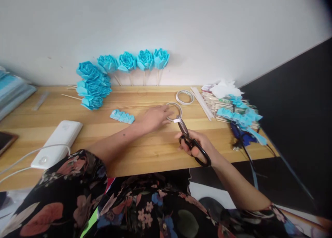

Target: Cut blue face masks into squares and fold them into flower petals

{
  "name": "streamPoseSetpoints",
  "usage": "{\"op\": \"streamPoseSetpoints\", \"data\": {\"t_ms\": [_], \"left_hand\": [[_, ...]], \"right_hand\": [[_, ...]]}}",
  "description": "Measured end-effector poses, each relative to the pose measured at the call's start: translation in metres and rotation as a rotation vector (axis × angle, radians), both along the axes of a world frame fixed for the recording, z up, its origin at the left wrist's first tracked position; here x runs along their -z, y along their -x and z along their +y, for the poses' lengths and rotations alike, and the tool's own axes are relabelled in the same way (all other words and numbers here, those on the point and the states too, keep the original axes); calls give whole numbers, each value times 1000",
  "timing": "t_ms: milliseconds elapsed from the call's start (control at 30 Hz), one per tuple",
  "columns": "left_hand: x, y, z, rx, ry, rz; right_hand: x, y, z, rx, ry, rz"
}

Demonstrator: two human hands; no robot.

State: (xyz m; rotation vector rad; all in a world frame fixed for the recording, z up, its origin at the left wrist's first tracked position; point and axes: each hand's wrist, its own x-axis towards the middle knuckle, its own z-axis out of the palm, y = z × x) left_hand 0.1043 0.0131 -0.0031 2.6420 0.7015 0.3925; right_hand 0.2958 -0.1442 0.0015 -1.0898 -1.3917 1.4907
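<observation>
My left hand (156, 118) reaches across the table with its fingers on the left edge of a narrow roll of tape (179, 106). That roll looks slightly tilted, and the fingertips are a little blurred. In my right hand (198, 144) is a pair of black-handled scissors (184, 128), the fingers through the loops. A small white piece of tape (177, 120) shows at the scissor tips, just below the roll. Left of my left hand lies a gathered strip of blue crepe paper (122, 116).
Blue paper flowers (127, 62) on sticks lean against the wall, others piled at left. A second tape roll (184, 97) and a pale strip (201, 103) lie behind. Blue scraps (241, 117) top a stack at right. A white power bank (58, 143) with a cable lies left.
</observation>
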Motion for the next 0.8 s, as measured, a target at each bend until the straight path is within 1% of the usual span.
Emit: {"op": "streamPoseSetpoints", "data": {"t_ms": [67,100,167,200,267,333,400,467,533,600,700,767,800], "left_hand": [[-10,-2,-10,-63,77,-104],[-15,0,-16,-97,161,-199],[-26,8,-29,-153,421,-353],[-30,12,-35,-177,565,-395],[-34,18,-46,-214,782,-459],[-33,19,-53,-230,902,-518],[-29,16,-55,-238,957,-564],[-26,14,-55,-245,984,-590],[-22,14,-54,-255,992,-613],[-19,17,-53,-265,992,-600],[-14,25,-52,-289,976,-548],[-11,31,-53,-306,954,-538],[-9,34,-53,-312,942,-540]], "right_hand": [[6,-5,-3,48,-8,-9],[8,-7,-5,70,-13,-19],[12,-9,-6,98,-15,-36],[13,-10,-6,100,-12,-46],[17,-10,-5,79,-6,-75],[21,-9,-3,53,-4,-105],[22,-6,-1,32,-4,-120],[20,-3,0,32,1,-147],[15,-3,2,75,-3,-260],[8,-8,5,193,-43,-477],[2,-29,11,422,-153,-907],[1,-44,14,469,-202,-1183],[-1,-50,15,428,-223,-1297]]}}
